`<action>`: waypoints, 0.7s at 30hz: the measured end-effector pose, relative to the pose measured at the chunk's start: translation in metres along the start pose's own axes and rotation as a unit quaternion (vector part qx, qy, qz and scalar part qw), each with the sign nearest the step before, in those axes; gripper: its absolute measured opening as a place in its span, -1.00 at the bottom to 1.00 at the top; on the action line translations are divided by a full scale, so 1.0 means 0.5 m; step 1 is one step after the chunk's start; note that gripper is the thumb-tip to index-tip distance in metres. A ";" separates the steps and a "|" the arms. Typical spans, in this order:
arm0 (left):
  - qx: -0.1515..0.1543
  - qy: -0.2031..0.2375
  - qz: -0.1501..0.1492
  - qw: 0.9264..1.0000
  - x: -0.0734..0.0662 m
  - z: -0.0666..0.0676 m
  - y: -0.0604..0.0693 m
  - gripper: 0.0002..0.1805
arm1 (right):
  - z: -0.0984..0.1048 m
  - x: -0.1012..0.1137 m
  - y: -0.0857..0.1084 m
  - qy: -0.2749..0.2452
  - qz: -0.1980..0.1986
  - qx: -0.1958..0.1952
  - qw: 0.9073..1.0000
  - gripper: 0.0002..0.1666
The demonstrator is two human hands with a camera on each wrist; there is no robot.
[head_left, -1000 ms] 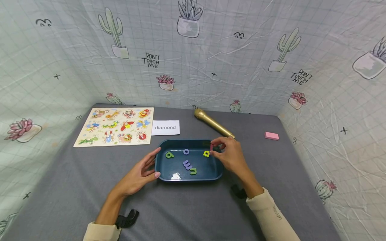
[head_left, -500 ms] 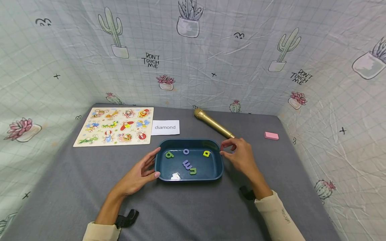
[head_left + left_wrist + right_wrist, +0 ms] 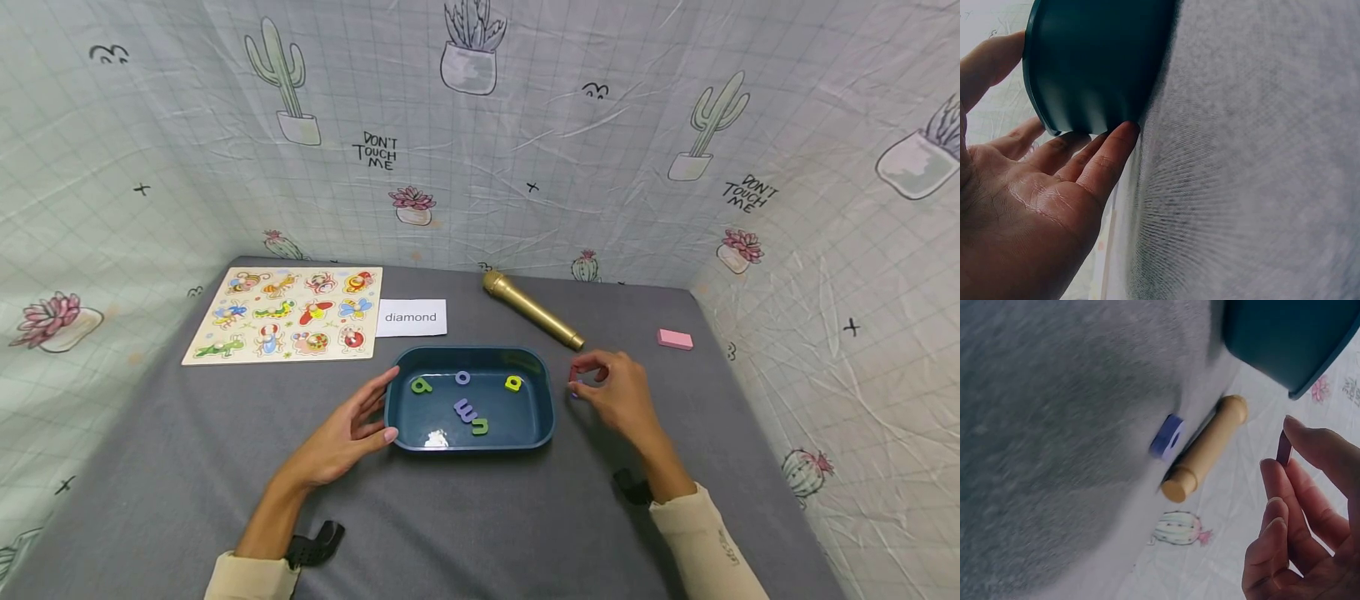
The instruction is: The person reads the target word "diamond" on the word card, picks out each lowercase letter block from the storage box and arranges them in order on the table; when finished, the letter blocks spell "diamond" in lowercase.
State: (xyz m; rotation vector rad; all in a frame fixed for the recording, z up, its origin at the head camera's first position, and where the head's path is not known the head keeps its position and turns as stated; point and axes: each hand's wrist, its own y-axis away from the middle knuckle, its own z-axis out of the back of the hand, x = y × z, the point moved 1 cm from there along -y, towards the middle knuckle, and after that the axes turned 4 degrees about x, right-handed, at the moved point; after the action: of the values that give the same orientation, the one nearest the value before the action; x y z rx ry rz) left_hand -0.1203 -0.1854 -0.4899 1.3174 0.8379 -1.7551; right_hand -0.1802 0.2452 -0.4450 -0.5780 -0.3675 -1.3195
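A dark teal tray holds several small plastic letters, among them a yellow one, a purple m-shaped one and a green one. My left hand rests against the tray's left end, thumb and fingers spread; in the left wrist view the fingertips touch its outer wall. Right of the tray, my right hand pinches a small thin reddish piece between thumb and fingers, seen edge-on, so its shape cannot be told. On the cloth below it lies a purple letter, mostly hidden in the head view.
A gold microphone lies behind the tray's right side. At the back left are a board with insect pictures and a card reading "diamond". A pink block sits at the right. Printed cloth walls surround the grey table.
My right hand has moved from over the tray's right end to the table right of it, with the reddish piece still pinched. The left hand and the tray have stayed in place.
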 end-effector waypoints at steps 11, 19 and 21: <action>0.000 -0.001 0.003 1.000 -0.003 -0.001 0.000 -0.09 | 0.015 -0.031 0.006 0.026 -0.015 0.017 0.999 -0.67; -0.001 0.002 0.006 1.000 -0.001 0.000 -0.001 -0.09 | 0.022 -0.055 0.004 0.040 -0.031 0.046 0.998 -0.71; -0.002 -0.001 0.008 1.000 -0.001 -0.001 -0.001 -0.09 | 0.022 -0.062 0.002 0.042 -0.033 0.053 0.997 -0.71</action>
State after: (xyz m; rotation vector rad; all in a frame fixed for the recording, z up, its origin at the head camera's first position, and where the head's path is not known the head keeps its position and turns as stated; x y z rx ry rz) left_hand -0.1204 -0.1848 -0.4897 1.3162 0.8269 -1.7417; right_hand -0.1856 0.2764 -0.4535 -0.4244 -0.3876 -1.3742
